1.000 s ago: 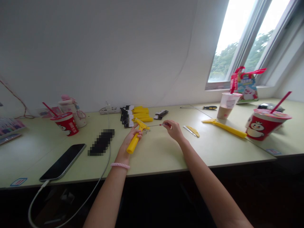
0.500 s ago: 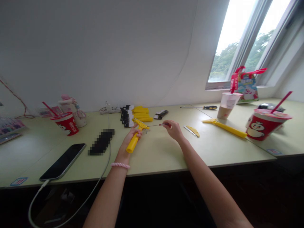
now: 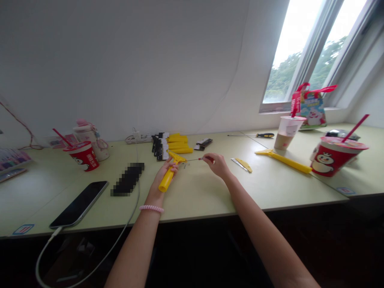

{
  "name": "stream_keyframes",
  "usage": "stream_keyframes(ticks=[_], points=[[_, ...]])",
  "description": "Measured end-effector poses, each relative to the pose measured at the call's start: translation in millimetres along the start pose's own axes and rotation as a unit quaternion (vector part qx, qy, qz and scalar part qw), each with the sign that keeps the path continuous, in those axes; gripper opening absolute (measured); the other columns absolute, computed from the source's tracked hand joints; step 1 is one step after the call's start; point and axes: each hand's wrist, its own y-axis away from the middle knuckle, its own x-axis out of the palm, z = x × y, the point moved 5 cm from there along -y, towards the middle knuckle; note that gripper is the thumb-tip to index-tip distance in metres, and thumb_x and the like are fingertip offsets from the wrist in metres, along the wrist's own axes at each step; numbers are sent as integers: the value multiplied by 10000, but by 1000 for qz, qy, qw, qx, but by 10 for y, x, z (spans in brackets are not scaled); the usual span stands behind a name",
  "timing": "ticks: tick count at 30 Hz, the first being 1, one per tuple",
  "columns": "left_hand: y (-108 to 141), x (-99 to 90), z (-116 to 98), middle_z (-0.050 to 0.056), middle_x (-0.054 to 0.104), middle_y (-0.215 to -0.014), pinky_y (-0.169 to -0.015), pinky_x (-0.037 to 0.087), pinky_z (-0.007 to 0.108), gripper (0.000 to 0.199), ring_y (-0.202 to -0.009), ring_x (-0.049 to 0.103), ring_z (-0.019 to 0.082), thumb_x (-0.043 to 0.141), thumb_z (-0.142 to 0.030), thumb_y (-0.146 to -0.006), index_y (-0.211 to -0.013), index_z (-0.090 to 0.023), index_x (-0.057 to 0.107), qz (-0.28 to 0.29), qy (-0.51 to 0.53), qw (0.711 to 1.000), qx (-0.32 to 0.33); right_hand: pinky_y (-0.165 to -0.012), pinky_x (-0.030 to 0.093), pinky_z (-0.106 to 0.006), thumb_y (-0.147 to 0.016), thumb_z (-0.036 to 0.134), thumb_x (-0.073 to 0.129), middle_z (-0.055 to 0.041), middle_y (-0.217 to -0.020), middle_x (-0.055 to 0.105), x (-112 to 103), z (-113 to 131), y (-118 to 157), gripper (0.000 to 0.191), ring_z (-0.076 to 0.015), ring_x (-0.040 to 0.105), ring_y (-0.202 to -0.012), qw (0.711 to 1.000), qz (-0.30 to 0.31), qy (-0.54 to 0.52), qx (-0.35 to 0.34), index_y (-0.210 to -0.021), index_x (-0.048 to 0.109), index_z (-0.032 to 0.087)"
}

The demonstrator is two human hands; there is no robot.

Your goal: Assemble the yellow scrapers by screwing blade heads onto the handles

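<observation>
Head view, only angle: Gripped in L hand (image 3: pixel 163 174) above the pale table (image 3: pixel 204 196), a yellow scraper (image 3: pixel 168 178), handle slanting down toward the wearer, head end pointing away. Pinched in R hand (image 3: pixel 218 165), a small red-handled screwdriver (image 3: pixel 201 159), shaft aimed at scraper head; too small to tell re: tip contact.

Prob. light, stiff plastic, hollow-looking at the handle's end; smooth, so apt to twist if held loosely. Not esp. fragile by the look of it. Best held round the upper handle, just below the head, as w/ L hand here, clear of the shaft's line. Screwdriver prob. light too; best taken by its red end.

Nr. the scraper head, small metal bits (image 3: pixel 185 165) on the table, easily brushed away. Just behind L hand, yellow handles (image 3: pixel 180 145) in a row w/ black cards (image 3: pixel 162 151); alongside, a small dark box (image 3: pixel 203 144). Right of R hand, a yellow piece (image 3: pixel 244 163) w/ silvery strip, then a second yellow scraper (image 3: pixel 289 163), end close by a red cup (image 3: pixel 327 160): poss. spill if swept sideways. Off L, a phone (image 3: pixel 79 205), w/ white cable (image 3: pixel 138 194) passing close to L wrist; likely snag.
</observation>
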Motion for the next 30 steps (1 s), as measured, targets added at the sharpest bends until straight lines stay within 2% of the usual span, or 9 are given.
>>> stream_keyframes(ticks=[5, 7, 11, 13, 15, 19, 22, 25, 30], points=[[-10, -20, -4, 85, 461, -1018, -385, 375, 60, 591, -507, 433, -10, 355, 42, -775, -1239, -322, 394, -8, 22, 1000, -4, -582, 379, -219, -767, 274, 518, -31, -680, 641, -10, -34, -14, 184, -115, 500, -575, 1000, -9, -8, 16, -772, 662, 159], [-7, -25, -9, 82, 463, -1018, -384, 379, 62, 591, -504, 438, -12, 361, 46, -768, -1231, -319, 406, -17, 19, 1000, 1, -597, 385, -222, -767, 274, 516, -31, -682, 640, -36, -113, -22, 185, -121, 514, -593, 999, -30, -3, 43, -788, 660, 161], [10, -17, -10, 63, 479, -964, -385, 389, 70, 576, -489, 443, -10, 378, 45, -754, -1213, -297, 434, -28, 11, 1000, 8, -625, 384, -250, -767, 268, 506, -49, -727, 652, -101, -417, 27, 194, -156, 547, -665, 978, -72, 80, 180, -828, 666, 176], [17, -7, -2, 59, 481, -941, -382, 385, 68, 559, -489, 444, -7, 379, 39, -759, -1209, -288, 440, -29, 10, 1000, 4, -648, 379, -269, -762, 252, 505, -69, -797, 660, -97, -568, 84, 196, -184, 554, -742, 957, -56, 133, 250, -840, 671, 182], [24, 7, 4, 62, 480, -952, -380, 378, 62, 564, -492, 441, -8, 368, 38, -767, -1213, -303, 430, -27, 11, 1000, 3, -695, 371, -291, -758, 224, 498, -88, -877, 652, -66, -653, 127, 203, -214, 540, -838, 942, -22, 182, 280, -847, 676, 184], [44, 42, 16, 71, 473, -990, -379, 379, 61, 581, -494, 431, -9, 359, 34, -779, -1230, -329, 404, -18, 11, 1000, -2, -787, 330, -345, -771, 202, 469, -123, -1023, 599, -10, -627, 134, 269, -261, 472, -976, 927, 6, 265, 266, -953, 665, 180], [64, 59, 29, 68, 471, -968, -382, 391, 70, 565, -495, 435, -4, 357, 30, -781, -1230, -308, 413, -16, 5, 1000, -10, -838, 292, -346, -796, 218, 463, -101, -1071, 585, 73, -458, 71, 282, -244, 440, -1017, 946, 18, 271, 175, -1007, 649, 197], [78, 72, 32, 69, 470, -966, -391, 398, 70, 560, -508, 447, 0, 352, 30, -783, -1228, -304, 413, -9, 1, 1000, -9, -842, 277, -318, -833, 226, 433, -68, -979, 627, 188, -295, 38, 252, -197, 463, -968, 962, 69, 246, 92, -887, 679, 212], [90, 90, 39, 58, 474, -931, -385, 394, 74, 525, -501, 442, 2, 382, 7, -787, -1220, -287, 425, -3, -8, 1000, -17, -810, 293, -299, -801, 266, 503, -50, -884, 652, 226, -236, 77, 192, -179, 500, -907, 964, 129, 207, 108, -819, 689, 221]])
